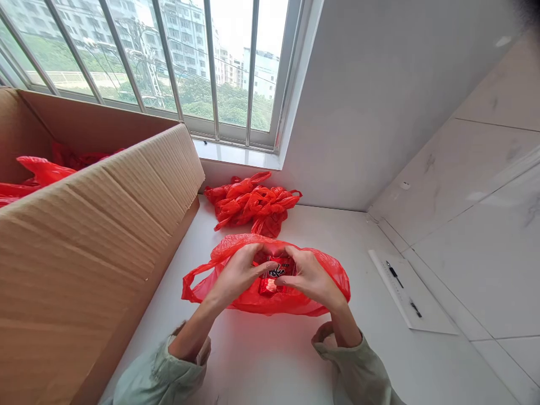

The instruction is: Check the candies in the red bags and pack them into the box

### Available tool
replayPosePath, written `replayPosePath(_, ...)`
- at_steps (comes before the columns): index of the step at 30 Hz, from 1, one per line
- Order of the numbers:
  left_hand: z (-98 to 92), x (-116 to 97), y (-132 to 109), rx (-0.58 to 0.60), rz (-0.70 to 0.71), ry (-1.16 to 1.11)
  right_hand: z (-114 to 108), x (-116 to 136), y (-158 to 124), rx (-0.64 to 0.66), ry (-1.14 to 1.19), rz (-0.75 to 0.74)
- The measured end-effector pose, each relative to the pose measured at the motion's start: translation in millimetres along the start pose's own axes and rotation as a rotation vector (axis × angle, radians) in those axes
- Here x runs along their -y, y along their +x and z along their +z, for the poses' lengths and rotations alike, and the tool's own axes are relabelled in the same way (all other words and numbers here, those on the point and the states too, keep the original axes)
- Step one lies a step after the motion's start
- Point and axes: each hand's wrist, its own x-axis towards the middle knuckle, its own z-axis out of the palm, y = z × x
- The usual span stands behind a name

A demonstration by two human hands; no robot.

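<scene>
Cardboard box (105, 242) hems the left; red packet (270, 284) sits in an open bag (274, 308) to its right

The box's near side slants from near left toward the far windowsill (236, 156), leaving a thin strip of white table (261, 360) beside the bag's handle. Left hand (238, 274) is half curled, thumb over the packet; right hand (311, 275) mirrors it. Whether either grips it, I cannot tell. Crumpled red bags (253, 202) crowd the far side. Rightward, more room opens before the paper (405, 298) with a pen (395, 274).
</scene>
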Motion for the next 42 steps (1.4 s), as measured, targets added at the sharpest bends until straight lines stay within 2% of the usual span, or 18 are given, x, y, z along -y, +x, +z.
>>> replayPosePath(10,0.5,-3,4,-0.051,-0.030,-0.150,1,-7,4,-0.063,0.216,0.039)
replayPosePath(15,-4.5,0,4,-0.032,-0.046,-0.270,2,-10,7,-0.089,0.234,0.065)
replayPosePath(20,-7.4,2,4,0.095,-0.047,-0.183,1,-5,4,-0.108,0.135,0.083)
replayPosePath(26,-3.4,-1,4,0.006,-0.008,-0.088,2,-3,3,-0.095,0.129,0.094)
replayPosePath(32,1.1,0,6,-0.008,-0.048,-0.244,-3,-10,5,-0.040,0.151,0.117)
replayPosePath(35,1.5,3,8,-0.013,-0.060,-0.296,-7,-13,5,-0.082,0.118,0.116)
replayPosePath(39,-3.8,7,8,0.011,-0.036,-0.134,-10,-17,5,-0.089,0.208,0.102)
replayPosePath(42,-6.4,9,8,0.072,0.002,-0.085,-11,-19,5,-0.101,0.226,0.103)
